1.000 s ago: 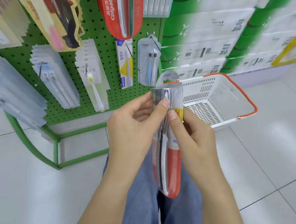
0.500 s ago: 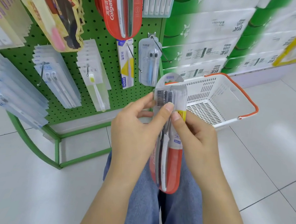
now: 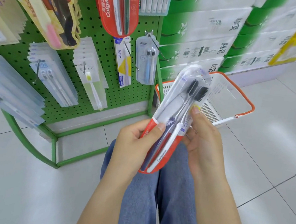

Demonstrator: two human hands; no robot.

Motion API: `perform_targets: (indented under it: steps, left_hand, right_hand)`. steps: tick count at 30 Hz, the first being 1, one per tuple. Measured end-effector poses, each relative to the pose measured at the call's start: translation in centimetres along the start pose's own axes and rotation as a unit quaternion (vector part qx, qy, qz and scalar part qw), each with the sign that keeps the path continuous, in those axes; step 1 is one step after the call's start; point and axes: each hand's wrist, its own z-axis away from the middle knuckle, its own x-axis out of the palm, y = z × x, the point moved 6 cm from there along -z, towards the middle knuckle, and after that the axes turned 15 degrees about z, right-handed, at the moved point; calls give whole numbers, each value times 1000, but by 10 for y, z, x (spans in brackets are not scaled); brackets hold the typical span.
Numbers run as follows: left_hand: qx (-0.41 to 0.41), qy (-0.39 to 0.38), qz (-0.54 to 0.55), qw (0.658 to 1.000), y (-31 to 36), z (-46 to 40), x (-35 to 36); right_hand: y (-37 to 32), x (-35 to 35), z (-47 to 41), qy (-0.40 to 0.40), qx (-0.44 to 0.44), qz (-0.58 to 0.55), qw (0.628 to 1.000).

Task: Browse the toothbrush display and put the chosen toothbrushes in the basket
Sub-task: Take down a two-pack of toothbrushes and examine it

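Both hands, left and right, grip the toothbrush pack, inspecting it; next, drop it into the basket beyond.

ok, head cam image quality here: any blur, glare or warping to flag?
Head view: strong wide-angle warping, pegboard rack leaning and bowed; smeared blur across the stacked cartons top right; soft ceiling-light glare on the floor tiles; faint sheen on the toothbrush pack, held sharp by the left hand and right hand; basket in focus.
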Motion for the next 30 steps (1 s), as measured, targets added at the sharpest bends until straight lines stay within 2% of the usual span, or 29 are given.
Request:
perform_targets:
  steps: [3, 5, 11, 30]
  left_hand:
    - [87, 12, -94, 992, 12, 3, -2]
    - [148, 18, -159, 976, 23, 9, 0]
    - [200, 23, -275, 940, 31, 17, 7]
    - [137, -27, -229, 963, 17, 9, 5]
  right_hand:
    - [-4, -11, 1, 58, -11, 4, 998]
    - [-8, -13, 1, 66, -11, -11, 998]
    - [-27, -10, 0, 65, -43, -6, 997]
    - [-24, -15, 2, 100, -34, 5, 994]
